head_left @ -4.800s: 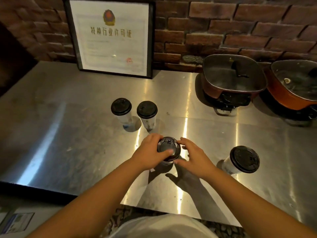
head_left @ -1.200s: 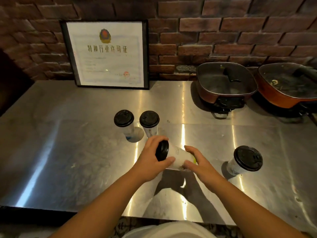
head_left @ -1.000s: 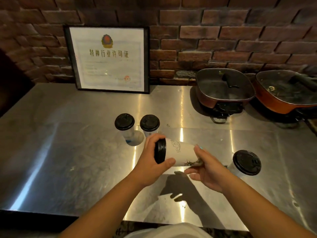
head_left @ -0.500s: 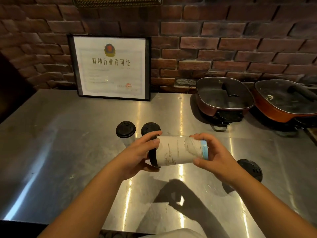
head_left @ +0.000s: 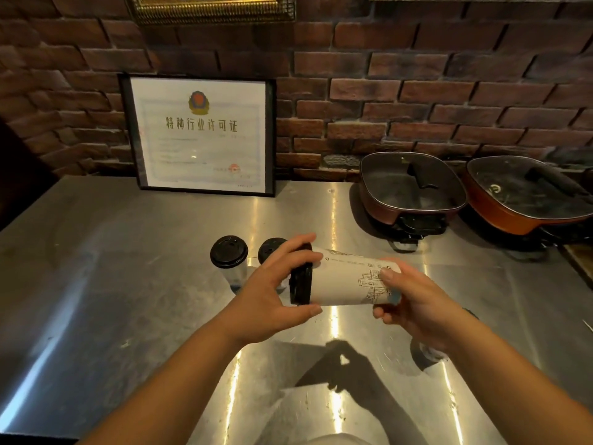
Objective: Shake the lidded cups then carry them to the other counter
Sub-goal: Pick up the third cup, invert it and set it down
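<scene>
From the head camera, we are looking down at a white paper cup (head_left: 345, 281) lying on its side in mid-air above the steel counter (head_left: 128, 284), black lid (head_left: 301, 285) pointing left. We are gripping the lid end with our left hand (head_left: 272, 297), thumb curling underneath and fingers wrapping over the top of the lid. Our right hand (head_left: 414, 303) is clasping the base end, thumb lying across the printed line drawing and fingers curling round the bottom. Both hands are closing firmly round the cup, and its shadow is falling on the counter just below.

Behind the left hand, two more lidded cups are standing upright side by side: one (head_left: 229, 256) in plain sight, the other (head_left: 271, 250) partly hiding behind our fingers. We are also catching something dark on the counter under the right forearm, though we cannot tell what it is.

Further back, a framed certificate (head_left: 202, 134) is leaning against the brick wall (head_left: 417, 91), and two lidded electric pans are sitting at the right, a brown one (head_left: 410, 186) and an orange one (head_left: 526, 194).
</scene>
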